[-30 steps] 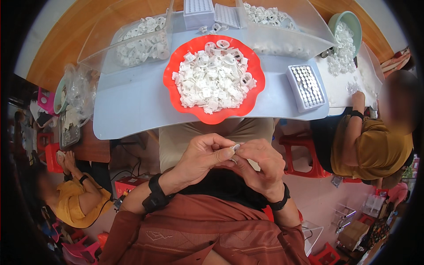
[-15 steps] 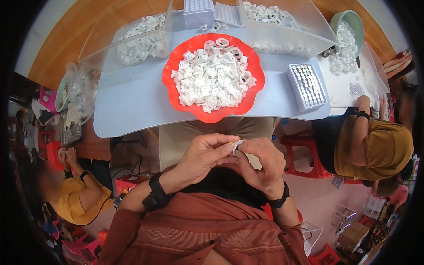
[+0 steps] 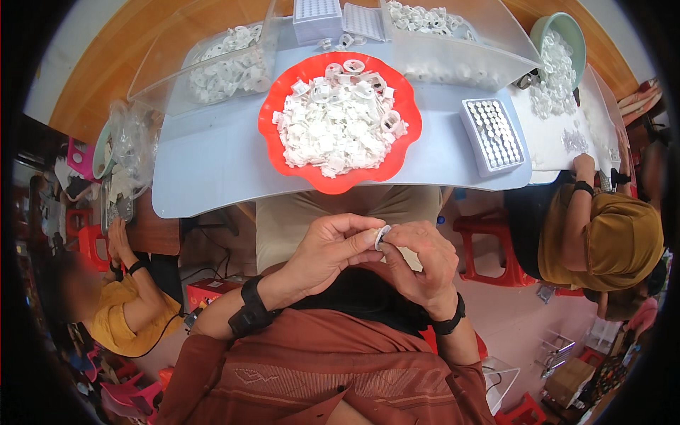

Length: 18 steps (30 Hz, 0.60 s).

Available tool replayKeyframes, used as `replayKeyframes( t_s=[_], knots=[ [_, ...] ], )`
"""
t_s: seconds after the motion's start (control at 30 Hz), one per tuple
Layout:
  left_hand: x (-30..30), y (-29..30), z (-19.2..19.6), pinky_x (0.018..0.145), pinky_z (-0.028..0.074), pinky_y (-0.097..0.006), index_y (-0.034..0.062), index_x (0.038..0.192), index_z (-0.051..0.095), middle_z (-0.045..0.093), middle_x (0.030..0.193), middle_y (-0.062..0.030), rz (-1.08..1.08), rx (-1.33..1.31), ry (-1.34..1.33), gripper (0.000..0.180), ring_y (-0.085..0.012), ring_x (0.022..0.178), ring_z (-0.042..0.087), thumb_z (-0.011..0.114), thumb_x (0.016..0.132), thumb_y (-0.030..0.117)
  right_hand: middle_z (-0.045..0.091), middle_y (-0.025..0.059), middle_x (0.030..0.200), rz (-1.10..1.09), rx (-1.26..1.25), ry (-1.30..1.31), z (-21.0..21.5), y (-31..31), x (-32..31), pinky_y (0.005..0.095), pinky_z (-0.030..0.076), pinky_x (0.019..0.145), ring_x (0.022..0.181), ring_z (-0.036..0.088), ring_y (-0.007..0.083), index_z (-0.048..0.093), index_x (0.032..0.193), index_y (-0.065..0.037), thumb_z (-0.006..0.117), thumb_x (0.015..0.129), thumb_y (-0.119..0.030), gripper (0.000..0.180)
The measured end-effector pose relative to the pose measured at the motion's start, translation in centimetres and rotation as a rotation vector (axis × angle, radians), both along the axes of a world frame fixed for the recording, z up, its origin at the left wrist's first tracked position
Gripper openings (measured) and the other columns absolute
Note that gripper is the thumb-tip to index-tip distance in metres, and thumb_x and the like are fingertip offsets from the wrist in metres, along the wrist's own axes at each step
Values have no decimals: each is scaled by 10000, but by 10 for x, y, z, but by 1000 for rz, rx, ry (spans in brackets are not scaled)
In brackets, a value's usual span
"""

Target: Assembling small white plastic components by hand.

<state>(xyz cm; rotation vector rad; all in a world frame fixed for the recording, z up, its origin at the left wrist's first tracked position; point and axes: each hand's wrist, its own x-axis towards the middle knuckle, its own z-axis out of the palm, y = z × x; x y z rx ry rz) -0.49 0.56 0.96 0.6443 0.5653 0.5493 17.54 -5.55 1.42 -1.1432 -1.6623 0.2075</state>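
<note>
Above my lap, in front of the table's near edge, both hands meet around a small white ring-shaped plastic part (image 3: 382, 236) with a dark spot at its middle. My left hand (image 3: 338, 248) pinches it from the left between thumb and fingers. From the other side, the thumb and fingers of my right hand (image 3: 423, 261) close on its rim. My fingers cover part of it. Beyond my hands, a red scalloped bowl (image 3: 338, 183) holds a heap of small white plastic parts (image 3: 333, 127), some ring-shaped.
A white tray of round silvery pieces (image 3: 494, 134) stands right on the blue table (image 3: 212, 170). Clear bins (image 3: 205, 81) (image 3: 460, 60) of white parts stand behind. Co-workers in yellow (image 3: 134, 312) and mustard (image 3: 602, 234) sit at either side, near red stools (image 3: 489, 248).
My hands stay almost in place, the white part tilted slightly differently between them. The left co-worker's hands have moved up toward the metal tray. The table appears shifted slightly in view.
</note>
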Motion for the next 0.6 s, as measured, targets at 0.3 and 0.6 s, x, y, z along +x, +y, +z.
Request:
replayKeyframes(
  t_s=[0.3, 0.6],
  knots=[
    [5, -6, -1, 863, 600, -286, -31, 1166, 641, 681, 1097, -99, 35, 50, 33, 206, -151, 976, 681, 597, 1005, 89, 695, 81, 907, -10, 7, -46, 0, -4, -1, 340, 540, 610, 785, 682, 265, 627, 987, -57, 748, 749, 67, 294],
    [6, -9, -2, 861, 607, -298, -23, 1167, 644, 686, 1091, -111, -13, 46, 26, 199, -165, 979, 692, 601, 997, 72, 667, 98, 920, 21, -126, 165, -2, -10, 8, 335, 534, 663, 784, 660, 248, 648, 982, -62, 782, 762, 23, 271]
  ],
)
